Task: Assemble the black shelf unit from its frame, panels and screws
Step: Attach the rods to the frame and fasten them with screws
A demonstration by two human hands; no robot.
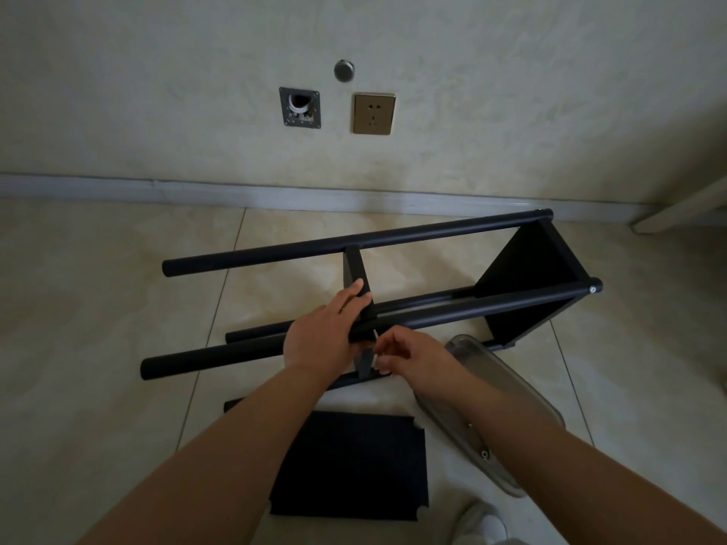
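two hands on shelf frame (pixel 393 308), left hand (pixel 326 336) gripping middle panel (pixel 356 277), right hand (pixel 417 361) pinching small tool (pixel 376 342)

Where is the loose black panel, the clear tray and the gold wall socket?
loose black panel (pixel 350 464), head view, middle of its flat face.
clear tray (pixel 499 391), head view, bare part of its floor.
gold wall socket (pixel 373 113), head view, middle of the plate.

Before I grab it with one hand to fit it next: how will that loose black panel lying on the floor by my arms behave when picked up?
The loose panel looks thin, flat and straight-edged, so probably stiff rather than floppy, and light for its size. Lying flush on the smooth tile floor, it may slide before an edge lifts. Its notched corners could give a finger hold.
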